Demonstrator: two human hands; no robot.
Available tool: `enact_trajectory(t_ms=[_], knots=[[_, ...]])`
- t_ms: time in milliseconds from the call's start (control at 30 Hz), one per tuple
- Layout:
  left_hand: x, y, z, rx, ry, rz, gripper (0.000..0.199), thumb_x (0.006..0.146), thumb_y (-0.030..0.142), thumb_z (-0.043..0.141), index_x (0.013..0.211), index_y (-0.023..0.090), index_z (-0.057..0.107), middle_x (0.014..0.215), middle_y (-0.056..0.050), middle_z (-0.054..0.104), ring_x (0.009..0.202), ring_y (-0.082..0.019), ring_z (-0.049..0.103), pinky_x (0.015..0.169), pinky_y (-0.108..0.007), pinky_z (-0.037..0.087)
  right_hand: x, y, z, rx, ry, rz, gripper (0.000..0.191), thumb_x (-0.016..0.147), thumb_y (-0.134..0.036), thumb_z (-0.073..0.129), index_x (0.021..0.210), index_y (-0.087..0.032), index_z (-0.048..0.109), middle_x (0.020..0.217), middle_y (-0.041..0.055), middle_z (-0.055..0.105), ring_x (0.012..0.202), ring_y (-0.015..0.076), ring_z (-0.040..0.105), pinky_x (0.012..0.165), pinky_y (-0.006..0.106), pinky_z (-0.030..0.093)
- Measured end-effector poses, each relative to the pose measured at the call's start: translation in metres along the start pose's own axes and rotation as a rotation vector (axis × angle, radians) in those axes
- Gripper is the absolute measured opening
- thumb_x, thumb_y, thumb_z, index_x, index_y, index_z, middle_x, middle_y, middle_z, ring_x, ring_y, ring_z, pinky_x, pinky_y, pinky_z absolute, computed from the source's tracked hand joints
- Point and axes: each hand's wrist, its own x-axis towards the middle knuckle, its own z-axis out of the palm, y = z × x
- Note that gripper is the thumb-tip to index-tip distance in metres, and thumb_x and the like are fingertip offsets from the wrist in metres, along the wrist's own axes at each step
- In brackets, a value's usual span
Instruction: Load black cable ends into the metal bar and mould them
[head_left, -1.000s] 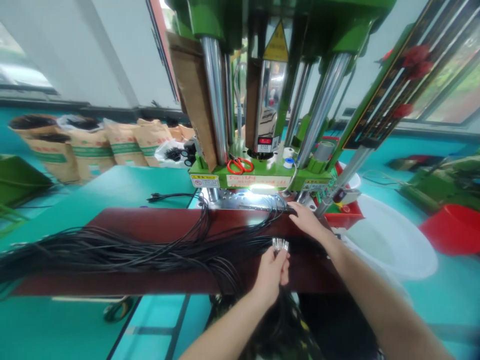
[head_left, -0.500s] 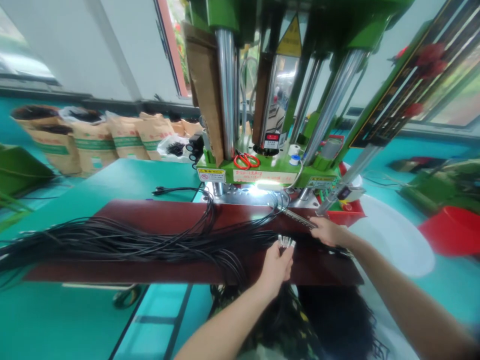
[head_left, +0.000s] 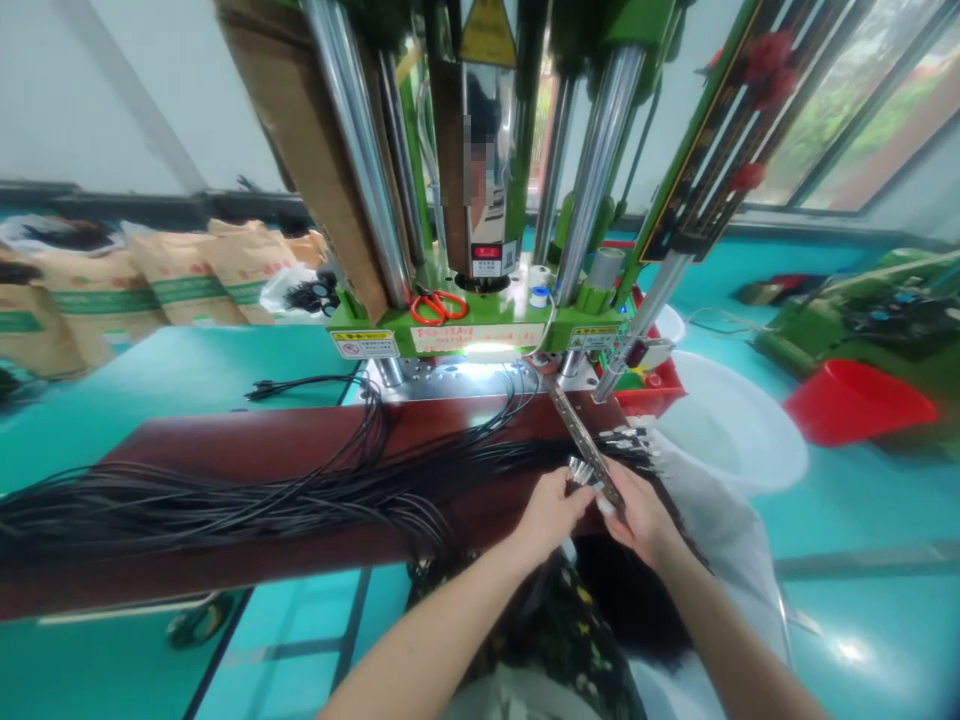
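Pinched a cluster of metal connectors (head_left: 580, 471) in the left hand (head_left: 546, 512) and gripped the near end of a long metal bar (head_left: 576, 424) in the right hand (head_left: 643, 512). Had both hands close together over the dark red board (head_left: 251, 432), but could not tell of any touch between the fingertips. Had the bar slanting away toward the metal plate (head_left: 442, 380) under the green press (head_left: 626, 25), with black cables (head_left: 225, 505) strewn across the board to the left. Judged the bar stiff, fairly weighty and perhaps slick, best taken by its long edges, nearer the middle for balance. Judged the connectors hard, light and quick to fan out of line, best pinched just behind the metal; judged the cables bendy and rather springy, prone to snagging in the bundle.
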Motion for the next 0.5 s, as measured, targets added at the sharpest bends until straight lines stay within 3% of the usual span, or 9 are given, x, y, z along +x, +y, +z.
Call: enact_trajectory(t_ms=[167, 333, 500], knots=[[0.0007, -0.0050, -0.0018, 0.053, 0.015, 0.046, 0.018, 0.069, 0.032, 0.061, 0.075, 0.016, 0.053, 0.046, 0.007, 0.042, 0.038, -0.005, 0.033, 0.040, -0.018, 0.025, -0.0039, 0.0018, -0.0006, -0.057, 0.031, -0.057, 0.050, 0.079, -0.049, 0.052, 0.118, -0.018, 0.051, 0.042, -0.0088, 0.042, 0.025, 0.0030, 0.023, 0.026, 0.016, 0.016], [-0.0008, -0.0080, -0.0043, 0.097, 0.010, 0.100, 0.016, 0.073, 0.031, 0.056, 0.071, 0.016, 0.051, 0.045, 0.007, 0.042, 0.038, -0.006, 0.034, 0.041, -0.019, 0.027, -0.0083, 0.0037, 0.0040, -0.156, 0.062, -0.098, 0.050, 0.075, -0.050, 0.058, 0.114, -0.019, 0.057, 0.056, -0.0034, 0.050, 0.043, 0.0064, 0.042, 0.036, 0.016, 0.032], [0.0003, 0.0004, -0.0077, -0.041, 0.069, 0.147, 0.027, 0.078, 0.044, 0.048, 0.073, 0.017, 0.048, 0.049, 0.007, 0.039, 0.037, -0.005, 0.032, 0.037, -0.018, 0.025, -0.0096, 0.0023, 0.0057, -0.016, 0.110, -0.035, 0.052, 0.076, -0.046, 0.058, 0.120, -0.019, 0.051, 0.052, -0.0054, 0.047, 0.034, 0.0026, 0.029, 0.029, 0.013, 0.019]])
